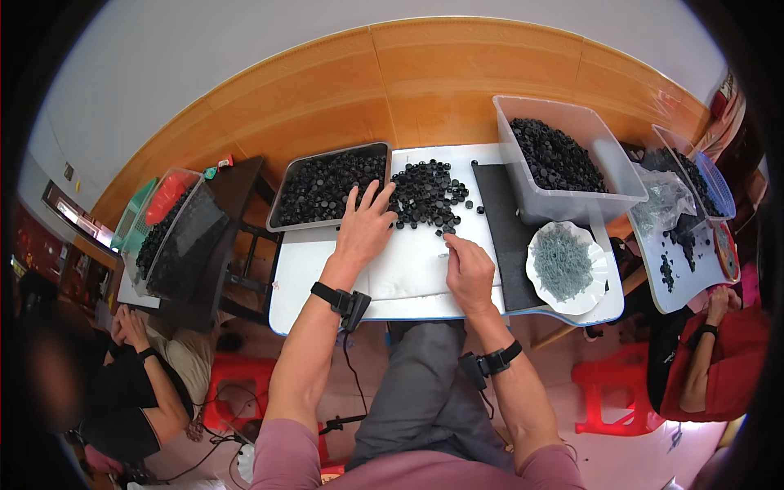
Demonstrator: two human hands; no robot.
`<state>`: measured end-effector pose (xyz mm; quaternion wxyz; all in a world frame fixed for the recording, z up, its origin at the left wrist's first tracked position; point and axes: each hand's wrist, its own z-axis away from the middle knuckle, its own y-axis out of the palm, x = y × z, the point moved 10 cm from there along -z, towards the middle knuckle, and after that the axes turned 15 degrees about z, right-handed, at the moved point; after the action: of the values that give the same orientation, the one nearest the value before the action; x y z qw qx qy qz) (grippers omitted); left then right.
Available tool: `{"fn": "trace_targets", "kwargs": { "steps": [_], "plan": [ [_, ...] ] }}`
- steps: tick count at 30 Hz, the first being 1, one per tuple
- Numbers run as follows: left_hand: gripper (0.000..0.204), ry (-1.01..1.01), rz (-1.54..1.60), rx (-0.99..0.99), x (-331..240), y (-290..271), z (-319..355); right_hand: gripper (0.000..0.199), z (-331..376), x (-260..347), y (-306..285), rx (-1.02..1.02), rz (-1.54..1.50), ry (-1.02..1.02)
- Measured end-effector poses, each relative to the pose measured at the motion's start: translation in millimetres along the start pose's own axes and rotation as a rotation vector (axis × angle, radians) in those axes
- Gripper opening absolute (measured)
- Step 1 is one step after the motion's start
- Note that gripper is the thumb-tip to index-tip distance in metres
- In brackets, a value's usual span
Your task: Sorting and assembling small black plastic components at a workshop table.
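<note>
My left hand [365,229] is open, its fingers spread over the right edge of a metal tray [278,222] full of small black caps. Its fingertips reach the loose pile of black caps [429,186] on the white tabletop. To the right, my right hand [470,273] is closed in a pinch at the near edge of that pile. A black cap lies close to its fingertips; whatever the fingers hold is too small to make out. One small clear piece [443,255] seems to lie on the table just left of this hand.
Right of the pile, a black mat [498,212] lies under a clear bin [523,196] of black parts. A scalloped white plate [600,286] holds thin grey-green pieces. Co-workers sit on both sides, near another bin [175,245] at left and a side table [653,282] at right.
</note>
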<state>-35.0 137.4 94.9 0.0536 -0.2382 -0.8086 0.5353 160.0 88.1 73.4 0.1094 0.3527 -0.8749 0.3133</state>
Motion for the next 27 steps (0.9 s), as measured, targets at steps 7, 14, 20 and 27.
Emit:
{"fn": "trace_targets", "kwargs": {
  "steps": [7,14,20,27],
  "plan": [
    [0.013,0.003,-0.141,0.099,4,9,9,0.026,-1,4,1,0.005,-0.013,0.0],
    [0.017,-0.033,0.053,0.004,-29,4,28,0.027,0,2,-1,0.004,0.004,-0.014],
    [0.025,-0.197,-0.078,-0.089,-11,13,9,0.027,-1,3,-4,-0.013,0.038,-0.001],
    [0.02,-0.22,0.062,-0.179,-23,5,17,0.025,2,-10,-4,-0.035,0.068,0.068]
  ]
}}
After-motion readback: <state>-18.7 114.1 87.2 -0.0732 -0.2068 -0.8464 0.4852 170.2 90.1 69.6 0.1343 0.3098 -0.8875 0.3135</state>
